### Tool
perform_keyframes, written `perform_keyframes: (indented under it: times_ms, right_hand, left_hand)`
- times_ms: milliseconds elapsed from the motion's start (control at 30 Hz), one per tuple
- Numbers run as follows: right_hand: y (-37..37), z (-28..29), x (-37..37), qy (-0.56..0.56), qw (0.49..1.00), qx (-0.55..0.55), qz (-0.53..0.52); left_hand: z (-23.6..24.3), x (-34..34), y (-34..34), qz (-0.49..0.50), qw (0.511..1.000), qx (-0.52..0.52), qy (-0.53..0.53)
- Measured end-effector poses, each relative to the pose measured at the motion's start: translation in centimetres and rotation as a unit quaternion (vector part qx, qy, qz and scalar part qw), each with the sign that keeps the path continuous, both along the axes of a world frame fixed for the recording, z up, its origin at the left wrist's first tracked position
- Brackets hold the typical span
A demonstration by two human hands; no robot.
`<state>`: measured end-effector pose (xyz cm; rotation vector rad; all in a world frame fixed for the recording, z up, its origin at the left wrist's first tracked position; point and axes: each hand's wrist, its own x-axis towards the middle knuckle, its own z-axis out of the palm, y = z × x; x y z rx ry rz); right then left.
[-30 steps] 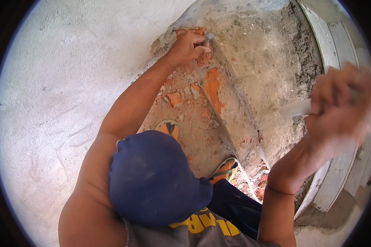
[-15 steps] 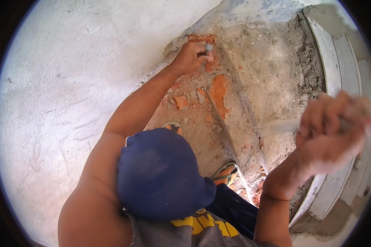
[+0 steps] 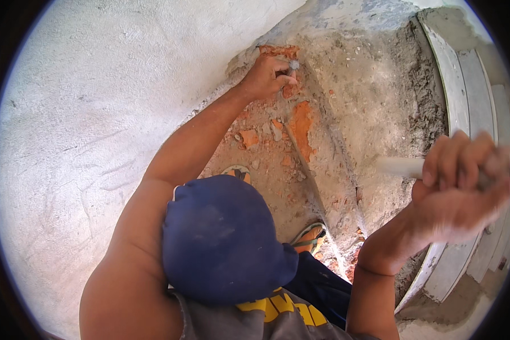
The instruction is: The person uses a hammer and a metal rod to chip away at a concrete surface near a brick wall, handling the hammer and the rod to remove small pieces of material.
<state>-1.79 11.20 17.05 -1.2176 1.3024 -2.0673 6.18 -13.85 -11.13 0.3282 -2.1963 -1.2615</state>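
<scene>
My left hand is closed around a small grey chisel, its tip pressed against the broken wall where orange brick shows through grey mortar. My right hand is raised at the right and blurred. It grips a pale tool handle that points left toward the wall. The tool's head is hidden behind the hand.
A blue cap fills the lower middle. Below it are two feet in orange sandals among brick rubble. Rough white plaster covers the left. A white door frame curves down the right edge.
My right hand with the handle has come down and slightly left. My left hand stays on the chisel at the same spot on the brick.
</scene>
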Motion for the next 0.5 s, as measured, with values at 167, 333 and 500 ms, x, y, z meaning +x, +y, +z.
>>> perform_keyframes:
  times_ms: [167, 333, 500]
  right_hand:
    - [-1.6, -13.7, -1.4, 0.407, 0.788, 0.449, -0.102]
    - [-2.4, -8.8, -1.1, 0.294, 0.858, 0.387, -0.166]
    - [0.3, 0.0, -1.8, 0.033, 0.997, -0.043, 0.05]
  left_hand:
    - [-0.5, 0.5, -0.1, 0.006, 1.0, 0.003, -0.024]
    - [0.3, 1.2, -0.6, 0.005, 0.998, 0.001, -0.062]
    - [0.3, -0.4, -0.2, -0.003, 0.997, 0.046, -0.063]
